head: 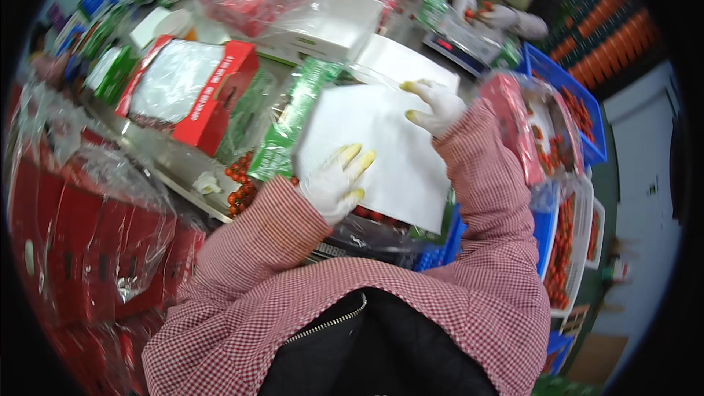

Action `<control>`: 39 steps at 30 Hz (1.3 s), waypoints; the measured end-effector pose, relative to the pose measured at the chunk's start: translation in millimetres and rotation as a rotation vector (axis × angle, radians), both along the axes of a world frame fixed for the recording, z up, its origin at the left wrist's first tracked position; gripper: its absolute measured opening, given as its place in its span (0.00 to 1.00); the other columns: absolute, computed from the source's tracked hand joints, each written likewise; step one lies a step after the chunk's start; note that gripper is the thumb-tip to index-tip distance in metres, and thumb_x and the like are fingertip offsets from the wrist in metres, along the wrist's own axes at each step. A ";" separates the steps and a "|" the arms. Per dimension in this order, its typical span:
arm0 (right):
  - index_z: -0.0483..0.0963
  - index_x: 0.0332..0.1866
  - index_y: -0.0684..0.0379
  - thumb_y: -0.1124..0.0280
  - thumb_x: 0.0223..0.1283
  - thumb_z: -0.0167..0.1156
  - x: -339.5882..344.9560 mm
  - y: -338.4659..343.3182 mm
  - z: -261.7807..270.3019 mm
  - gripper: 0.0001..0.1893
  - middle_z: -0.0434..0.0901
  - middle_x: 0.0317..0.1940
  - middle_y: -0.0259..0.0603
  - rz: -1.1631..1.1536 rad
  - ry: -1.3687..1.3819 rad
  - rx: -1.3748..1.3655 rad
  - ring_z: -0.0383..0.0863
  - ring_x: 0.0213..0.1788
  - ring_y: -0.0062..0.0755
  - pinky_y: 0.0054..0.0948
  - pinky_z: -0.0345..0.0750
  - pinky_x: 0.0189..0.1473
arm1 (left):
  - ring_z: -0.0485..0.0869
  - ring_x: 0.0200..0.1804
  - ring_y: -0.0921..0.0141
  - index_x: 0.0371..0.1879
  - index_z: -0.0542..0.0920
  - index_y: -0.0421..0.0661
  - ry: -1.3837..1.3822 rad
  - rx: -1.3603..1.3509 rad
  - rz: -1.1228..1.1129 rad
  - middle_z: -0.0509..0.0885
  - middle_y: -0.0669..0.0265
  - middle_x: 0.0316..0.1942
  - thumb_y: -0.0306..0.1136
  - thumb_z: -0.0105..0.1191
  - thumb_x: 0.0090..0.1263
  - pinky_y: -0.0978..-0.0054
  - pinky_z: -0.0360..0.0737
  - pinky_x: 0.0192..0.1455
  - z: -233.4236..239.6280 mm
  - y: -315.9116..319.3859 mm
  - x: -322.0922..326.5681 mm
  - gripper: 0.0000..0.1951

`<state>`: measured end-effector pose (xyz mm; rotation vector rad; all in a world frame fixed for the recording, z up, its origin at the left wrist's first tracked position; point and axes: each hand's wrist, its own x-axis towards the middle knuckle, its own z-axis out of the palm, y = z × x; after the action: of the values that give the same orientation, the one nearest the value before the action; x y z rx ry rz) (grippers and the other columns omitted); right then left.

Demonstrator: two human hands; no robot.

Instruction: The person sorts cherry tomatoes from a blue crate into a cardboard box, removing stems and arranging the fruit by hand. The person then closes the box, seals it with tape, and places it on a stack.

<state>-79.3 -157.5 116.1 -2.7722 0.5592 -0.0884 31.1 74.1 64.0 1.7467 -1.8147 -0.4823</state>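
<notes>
A white textured sheet [396, 159] lies over cherry tomatoes [377, 214] that peek out along its near edge. My left hand [335, 184], in a white glove with yellowed fingertips, rests on the sheet's near left part. Gloved likewise, my right hand [437, 107] is at the far right edge with thumb and fingers spread; whether it presses on the sheet I cannot tell. Neither hand holds anything. Green printed plastic packaging [289, 126] runs along the sheet's left side. Loose cherry tomatoes on the vine [239, 181] sit left of my left hand.
A red box of clear plastic film [179, 80] stands to the left, with a white open carton [330, 22] behind. A bagged tomato pack [542, 126] and a white crate of tomatoes [564, 247] are at right. Across the table, a co-worker's gloved hands [484, 14] hold tomatoes above a scale [454, 52].
</notes>
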 end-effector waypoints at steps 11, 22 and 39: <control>0.74 0.44 0.59 0.66 0.40 0.62 -131.7 118.7 -119.7 0.20 0.72 0.44 0.46 -0.473 -0.476 -0.111 0.72 0.49 0.48 0.39 0.73 0.50 | 0.50 0.73 0.63 0.69 0.49 0.43 -0.491 0.085 -0.339 0.52 0.56 0.70 0.44 0.39 0.70 0.60 0.46 0.72 -53.6 -166.3 -56.1 0.32; 0.75 0.39 0.65 0.47 0.53 0.54 -113.0 95.5 -67.2 0.26 0.78 0.37 0.45 0.008 0.413 -0.186 0.73 0.47 0.39 0.45 0.57 0.65 | 0.48 0.73 0.61 0.67 0.56 0.45 -0.613 0.345 -0.341 0.54 0.60 0.70 0.52 0.46 0.64 0.61 0.44 0.73 -49.8 -177.6 -60.0 0.36; 0.76 0.40 0.69 0.36 0.51 0.52 -105.6 116.9 -44.0 0.37 0.74 0.43 0.50 0.141 0.395 -0.368 0.69 0.52 0.43 0.45 0.57 0.61 | 0.41 0.74 0.54 0.71 0.49 0.56 -0.865 0.532 -0.241 0.47 0.61 0.72 0.65 0.52 0.52 0.42 0.41 0.69 -22.4 -184.8 -83.1 0.48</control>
<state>-184.9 -40.6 72.1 -3.2019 0.4747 0.4390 -52.1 -110.7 41.6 2.3339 -2.7019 -0.3367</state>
